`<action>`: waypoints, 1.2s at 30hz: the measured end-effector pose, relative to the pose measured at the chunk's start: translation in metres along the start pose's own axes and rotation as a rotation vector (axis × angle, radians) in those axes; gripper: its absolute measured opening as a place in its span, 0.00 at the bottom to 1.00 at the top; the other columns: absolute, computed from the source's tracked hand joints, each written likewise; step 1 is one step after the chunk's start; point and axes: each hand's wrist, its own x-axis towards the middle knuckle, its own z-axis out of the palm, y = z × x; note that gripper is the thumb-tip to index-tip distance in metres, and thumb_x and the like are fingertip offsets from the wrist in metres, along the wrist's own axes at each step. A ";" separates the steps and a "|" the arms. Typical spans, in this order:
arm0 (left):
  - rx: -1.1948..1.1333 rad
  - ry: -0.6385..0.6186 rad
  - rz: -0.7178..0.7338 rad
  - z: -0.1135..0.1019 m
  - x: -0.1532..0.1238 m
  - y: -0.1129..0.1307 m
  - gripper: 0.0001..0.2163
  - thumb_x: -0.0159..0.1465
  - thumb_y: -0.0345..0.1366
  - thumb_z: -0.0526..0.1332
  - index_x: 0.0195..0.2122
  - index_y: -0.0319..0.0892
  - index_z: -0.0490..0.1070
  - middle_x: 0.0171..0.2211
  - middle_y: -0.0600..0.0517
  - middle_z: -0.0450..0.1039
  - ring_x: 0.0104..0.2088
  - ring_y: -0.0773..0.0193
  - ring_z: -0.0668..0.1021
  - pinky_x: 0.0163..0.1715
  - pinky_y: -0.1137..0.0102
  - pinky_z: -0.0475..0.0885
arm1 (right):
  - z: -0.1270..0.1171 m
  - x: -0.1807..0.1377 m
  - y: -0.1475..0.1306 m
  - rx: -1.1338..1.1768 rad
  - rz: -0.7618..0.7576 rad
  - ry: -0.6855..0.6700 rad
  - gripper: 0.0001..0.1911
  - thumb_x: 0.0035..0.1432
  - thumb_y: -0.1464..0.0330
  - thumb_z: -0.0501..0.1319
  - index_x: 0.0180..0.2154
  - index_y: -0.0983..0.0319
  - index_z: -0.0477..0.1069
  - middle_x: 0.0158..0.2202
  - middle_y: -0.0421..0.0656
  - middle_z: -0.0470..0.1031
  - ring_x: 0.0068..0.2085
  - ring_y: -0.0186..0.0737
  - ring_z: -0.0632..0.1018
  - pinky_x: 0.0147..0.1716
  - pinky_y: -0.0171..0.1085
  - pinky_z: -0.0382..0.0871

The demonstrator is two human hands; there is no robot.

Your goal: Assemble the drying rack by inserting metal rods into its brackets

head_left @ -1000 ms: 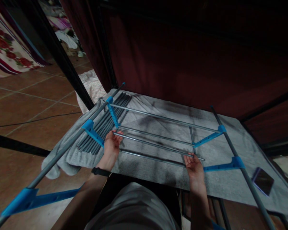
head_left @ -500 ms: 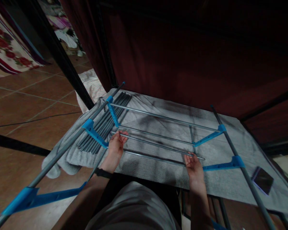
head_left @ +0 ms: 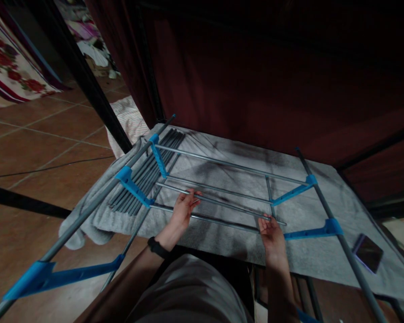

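A loose grey metal tube [head_left: 227,205] lies across both my hands, inside a rack frame of grey tubes and blue plastic brackets. My left hand [head_left: 184,207] has its fingers around the tube left of its middle. Close to the tube's right end, my right hand [head_left: 269,228] holds it between thumb and fingers. Fixed crossbars [head_left: 229,168] join the two sides of the frame. On the left side, a blue bracket [head_left: 134,187] links two tubes; another blue bracket [head_left: 311,229] reaches inward from the right side tube [head_left: 343,242].
Several grey tubes [head_left: 148,175] lie bundled on the grey blanket [head_left: 215,246] at the left. A phone [head_left: 368,252] rests at the right. Dark red cloth [head_left: 256,89] hangs behind, beside a black post [head_left: 81,76]. Tiled floor [head_left: 37,134] spreads out to the left.
My left hand has slid to the right along the tube, toward its middle. The tube and my right hand have barely moved.
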 end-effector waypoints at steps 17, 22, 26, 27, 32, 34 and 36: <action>0.282 -0.270 0.158 0.060 -0.049 -0.005 0.19 0.61 0.44 0.68 0.50 0.43 0.69 0.44 0.47 0.79 0.47 0.57 0.79 0.46 0.62 0.75 | 0.018 -0.010 0.000 0.150 0.167 0.030 0.04 0.57 0.75 0.62 0.33 0.59 0.72 0.30 0.35 0.80 0.32 0.30 0.82 0.41 0.32 0.81; 0.366 -0.368 0.264 0.074 -0.059 -0.001 0.18 0.67 0.45 0.62 0.54 0.44 0.65 0.46 0.46 0.78 0.49 0.58 0.78 0.48 0.61 0.75 | 0.041 -0.020 0.005 0.158 0.273 -0.005 0.07 0.60 0.77 0.61 0.35 0.60 0.72 0.29 0.37 0.80 0.31 0.30 0.82 0.39 0.31 0.82; 0.433 -0.425 0.353 0.077 -0.061 -0.001 0.19 0.71 0.46 0.57 0.59 0.44 0.61 0.47 0.46 0.77 0.50 0.58 0.78 0.52 0.60 0.73 | 0.062 -0.033 0.015 0.177 0.336 -0.082 0.08 0.61 0.78 0.60 0.36 0.60 0.74 0.32 0.38 0.82 0.34 0.31 0.84 0.40 0.33 0.83; 0.456 -0.428 0.378 0.078 -0.061 -0.001 0.20 0.72 0.46 0.56 0.60 0.44 0.60 0.46 0.46 0.77 0.50 0.59 0.78 0.54 0.60 0.71 | 0.067 -0.037 0.018 0.189 0.350 -0.098 0.09 0.61 0.78 0.60 0.36 0.59 0.74 0.32 0.38 0.82 0.34 0.31 0.84 0.40 0.33 0.83; 0.571 -0.408 0.554 0.084 -0.062 0.017 0.19 0.74 0.43 0.53 0.63 0.43 0.57 0.42 0.49 0.76 0.47 0.62 0.77 0.57 0.61 0.67 | 0.080 -0.059 0.023 0.164 0.518 -0.271 0.07 0.63 0.75 0.59 0.37 0.62 0.75 0.35 0.43 0.83 0.38 0.36 0.85 0.43 0.35 0.82; 0.598 -0.408 0.630 0.088 -0.061 0.031 0.19 0.74 0.43 0.53 0.63 0.43 0.58 0.41 0.50 0.75 0.45 0.63 0.77 0.54 0.62 0.69 | 0.082 -0.065 0.022 0.088 0.588 -0.362 0.08 0.63 0.74 0.59 0.41 0.64 0.76 0.40 0.47 0.84 0.40 0.38 0.85 0.42 0.37 0.82; 0.633 -0.421 0.701 0.092 -0.057 0.046 0.19 0.74 0.43 0.52 0.63 0.42 0.58 0.39 0.50 0.75 0.42 0.63 0.77 0.49 0.64 0.71 | 0.082 -0.069 0.022 0.023 0.627 -0.424 0.10 0.63 0.74 0.58 0.44 0.65 0.76 0.42 0.49 0.84 0.39 0.38 0.85 0.40 0.37 0.82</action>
